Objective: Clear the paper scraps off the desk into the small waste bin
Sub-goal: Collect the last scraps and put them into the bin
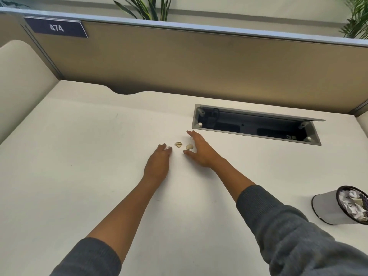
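We saw the paper scraps (178, 144) lying on the desk (79, 156) between our hands. Our left hand (158, 164) lay flat, our right hand (200, 151) spread wide, touching one scrap; the waste bin (328, 208) stood well apart, right.

A tan fabric partition (199, 62) with a pale metal top rail backs the workstation, carrying a dark blue plate (56, 28) numbered 474. An open cable tray (254, 125) is recessed in the surface, its grey lid raised. Green plant leaves (147, 7) rise behind the partition.
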A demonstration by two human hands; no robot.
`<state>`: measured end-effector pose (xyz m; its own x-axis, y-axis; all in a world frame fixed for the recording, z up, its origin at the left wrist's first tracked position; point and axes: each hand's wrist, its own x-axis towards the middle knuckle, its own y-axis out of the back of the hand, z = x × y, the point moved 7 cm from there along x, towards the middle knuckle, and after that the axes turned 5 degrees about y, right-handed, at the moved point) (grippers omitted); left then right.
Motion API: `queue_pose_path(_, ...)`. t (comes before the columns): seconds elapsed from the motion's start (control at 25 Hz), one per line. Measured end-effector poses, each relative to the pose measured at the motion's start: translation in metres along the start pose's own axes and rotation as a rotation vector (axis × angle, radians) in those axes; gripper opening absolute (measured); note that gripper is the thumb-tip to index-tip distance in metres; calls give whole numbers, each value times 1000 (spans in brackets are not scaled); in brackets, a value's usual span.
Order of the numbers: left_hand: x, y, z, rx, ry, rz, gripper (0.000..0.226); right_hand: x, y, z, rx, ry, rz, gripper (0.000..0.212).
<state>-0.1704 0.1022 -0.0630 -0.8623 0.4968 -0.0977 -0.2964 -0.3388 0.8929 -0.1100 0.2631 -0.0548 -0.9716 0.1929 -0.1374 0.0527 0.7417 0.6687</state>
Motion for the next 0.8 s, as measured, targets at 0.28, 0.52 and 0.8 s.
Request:
queue_pose_path(0.28, -20, -1, 10, 117, -68, -3, 43, 5, -30, -22, -240, 112, -108, 54)
queue_pose_path(0.52, -41, 9, 14, 181, -85, 3, 33, -29, -26, -27, -433, 233, 32, 30)
queue_pose_path(0.8, -76, 7, 23, 367, -110, -71, 29, -95, -23, -18, -482, 102, 69, 17)
